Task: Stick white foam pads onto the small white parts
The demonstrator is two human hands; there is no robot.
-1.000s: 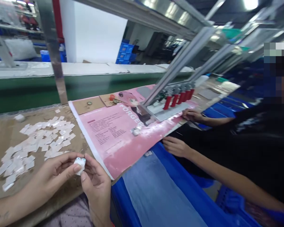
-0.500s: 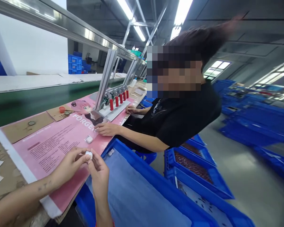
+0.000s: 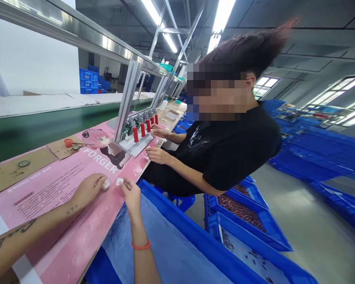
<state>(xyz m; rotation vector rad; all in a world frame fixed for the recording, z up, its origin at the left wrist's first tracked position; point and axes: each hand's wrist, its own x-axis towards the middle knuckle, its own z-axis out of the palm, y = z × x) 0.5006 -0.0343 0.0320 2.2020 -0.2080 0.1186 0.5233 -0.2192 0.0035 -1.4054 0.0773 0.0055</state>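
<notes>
My left hand (image 3: 90, 190) rests low over the pink printed mat (image 3: 62, 193), its fingers closed at a small white block-like piece (image 3: 106, 184) with greyish marks. Part of that piece is hidden by the fingertips. To the right of it, my right hand (image 3: 132, 195), with an orange-red band at the wrist, pinches a second small white piece (image 3: 120, 181) between thumb and fingers. The two pieces are a short gap apart. Their exact kind is too small to make out.
A co-worker in a black shirt (image 3: 233, 146) sits to the right, hands at a white fixture with red-handled clamps (image 3: 135, 135). A blue bin (image 3: 177, 236) lined with bluish sheeting stands by the table edge. Cardboard pieces (image 3: 41, 157) with small round containers lie at left.
My hands, together on one white piece before, have parted. My left hand has reached the piece lying on the mat; my right hand keeps a piece. The co-worker's hands have moved towards the fixture.
</notes>
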